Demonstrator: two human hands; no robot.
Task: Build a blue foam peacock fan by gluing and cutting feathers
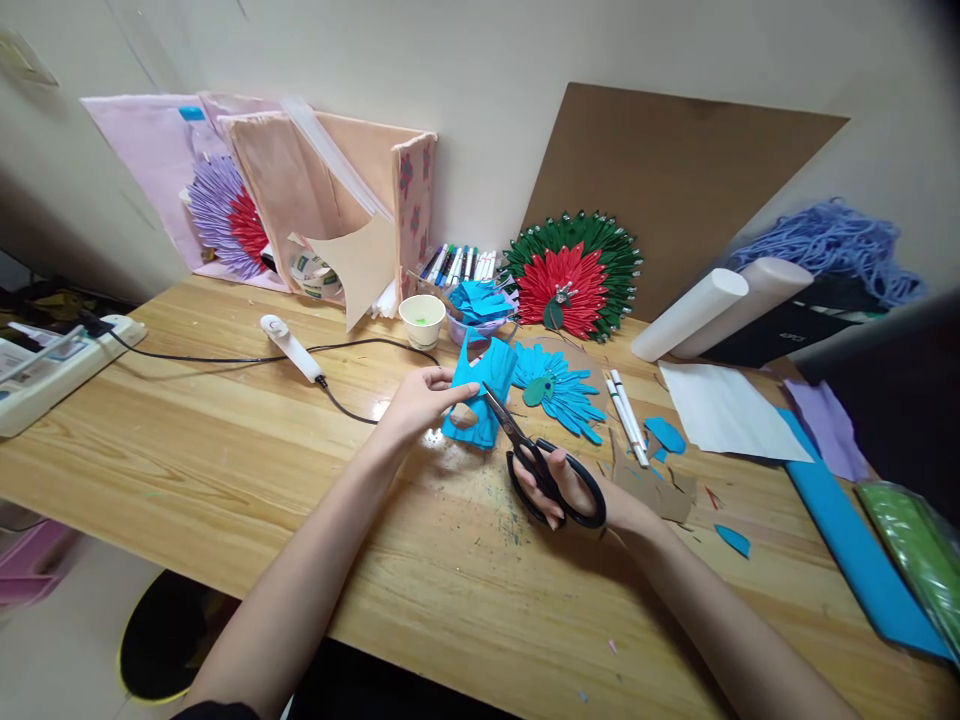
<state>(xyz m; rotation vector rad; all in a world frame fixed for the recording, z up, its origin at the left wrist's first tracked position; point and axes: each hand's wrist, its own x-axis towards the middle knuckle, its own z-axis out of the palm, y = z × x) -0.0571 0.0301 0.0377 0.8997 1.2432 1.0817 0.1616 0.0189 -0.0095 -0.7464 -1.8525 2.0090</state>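
Note:
Blue crepe paper (496,372) is pinched in my left hand (420,402), held just above the wooden table. My right hand (559,490) is closed round the black handles of a pair of scissors (523,440). The scissor tips touch or nearly touch the paper beside my left fingertips; whether they are cutting into it I cannot tell. Right behind the paper lies a blue petal fan with a green centre (538,390), on a piece of cardboard. A small bowl of blue paper pieces (480,303) stands behind my left hand, next to a paper cup (421,322).
A white corded tool (291,348) lies left, its cable running to a power strip (67,370). White markers (627,418), blue scraps (664,435) and torn cardboard (651,488) lie right. A red and green petal fan (571,275) leans at the back near white rolls (690,313).

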